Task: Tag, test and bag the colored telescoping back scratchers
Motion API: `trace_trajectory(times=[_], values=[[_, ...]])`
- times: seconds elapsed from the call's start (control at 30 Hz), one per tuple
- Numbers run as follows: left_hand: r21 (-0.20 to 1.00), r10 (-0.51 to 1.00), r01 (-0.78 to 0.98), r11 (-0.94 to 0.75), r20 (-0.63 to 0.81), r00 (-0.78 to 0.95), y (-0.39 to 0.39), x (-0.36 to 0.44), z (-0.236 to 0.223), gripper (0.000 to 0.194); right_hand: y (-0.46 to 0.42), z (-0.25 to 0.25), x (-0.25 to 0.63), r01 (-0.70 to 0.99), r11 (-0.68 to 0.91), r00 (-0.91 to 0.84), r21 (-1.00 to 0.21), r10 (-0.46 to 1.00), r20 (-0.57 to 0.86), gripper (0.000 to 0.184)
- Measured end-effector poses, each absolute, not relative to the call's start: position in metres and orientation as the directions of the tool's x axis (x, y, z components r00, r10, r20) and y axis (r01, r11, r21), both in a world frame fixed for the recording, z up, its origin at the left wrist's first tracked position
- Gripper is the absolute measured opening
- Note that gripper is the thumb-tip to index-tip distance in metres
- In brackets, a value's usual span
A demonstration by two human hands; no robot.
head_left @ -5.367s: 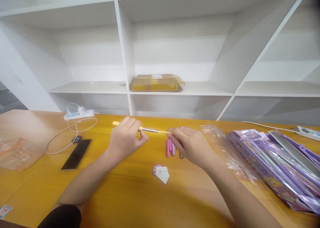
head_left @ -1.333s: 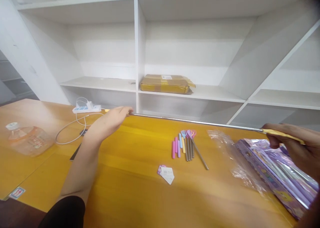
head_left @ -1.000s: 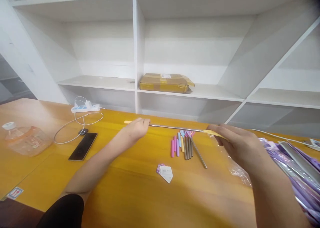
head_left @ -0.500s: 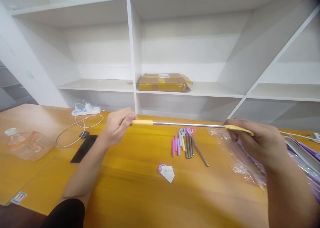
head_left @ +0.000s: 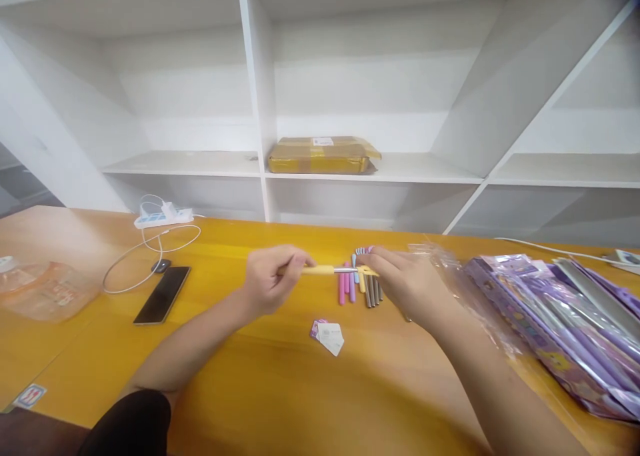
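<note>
Both your hands hold a yellow stick above the far middle of the table. Half a second ago they were wide apart, a long steel shaft stretched between them; now they are close together and only a short piece of steel shows. That suggests the stick telescopes and is pushed nearly to its shortest. Its long axis runs left to right, almost level, handle to the left, yellow head to the right. Your left hand is curled round the handle; your right hand pinches the head, fingertips partly hidden. In your view, the stick overlaps coloured grips and steel rods on the table. Nearer you lie small cards; a purple box sits right.
</note>
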State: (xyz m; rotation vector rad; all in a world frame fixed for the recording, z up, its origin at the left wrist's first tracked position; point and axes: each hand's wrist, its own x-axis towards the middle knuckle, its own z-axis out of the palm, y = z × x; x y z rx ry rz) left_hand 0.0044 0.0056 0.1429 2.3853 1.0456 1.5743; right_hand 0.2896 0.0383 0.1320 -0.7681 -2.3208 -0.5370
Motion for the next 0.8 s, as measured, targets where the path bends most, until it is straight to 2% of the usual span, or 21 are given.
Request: trace_trajectory(times=[0.1,0.17,0.27,0.4,0.5,0.6,0.67,0.73,0.8], values=[[0.338,0.563,0.535,-0.774,0.754,0.339,0.021,-0.011,0.154,0.042,0.040,0.131,0.295,0.664,0.736,-0.637,0.129,0.467,0.614,0.027],[0.255,0.578,0.586,-0.769,0.668,0.468,0.033,-0.019,0.157,0.039,0.039,0.133,0.299,0.699,0.709,-0.621,0.092,0.539,0.569,0.025],[0.187,0.661,0.657,-0.730,0.435,0.611,0.047,-0.021,0.151,0.033,0.037,0.135,0.299,0.743,0.667,-0.599,0.046,0.634,0.489,0.017],[0.217,0.717,0.685,-0.696,0.143,0.683,0.056,-0.012,0.132,0.036,0.039,0.135,0.292,0.773,0.634,-0.567,-0.028,0.711,0.417,0.022],[0.324,0.735,0.681,-0.657,0.072,0.674,0.062,-0.007,0.120,0.041,0.045,0.140,0.299,0.780,0.609,-0.519,-0.142,0.757,0.398,0.025],[0.535,0.719,0.555,-0.637,0.153,0.678,0.074,-0.006,0.108,0.050,0.055,0.152,0.330,0.806,0.525,-0.383,-0.274,0.815,0.435,0.036],[0.690,0.737,0.439,-0.576,0.205,0.644,0.087,-0.005,0.090,0.052,0.062,0.158,0.361,0.842,0.403,-0.228,-0.359,0.868,0.441,0.038],[0.855,0.823,0.316,-0.411,0.199,0.532,0.102,-0.002,0.064,0.050,0.069,0.160,0.395,0.878,0.227,-0.063,-0.421,0.928,0.368,0.035],[0.987,0.911,0.114,-0.110,0.054,0.409,0.115,0.003,0.034,0.050,0.078,0.154,0.428,0.896,0.031,0.068,-0.442,0.976,0.207,0.034]])
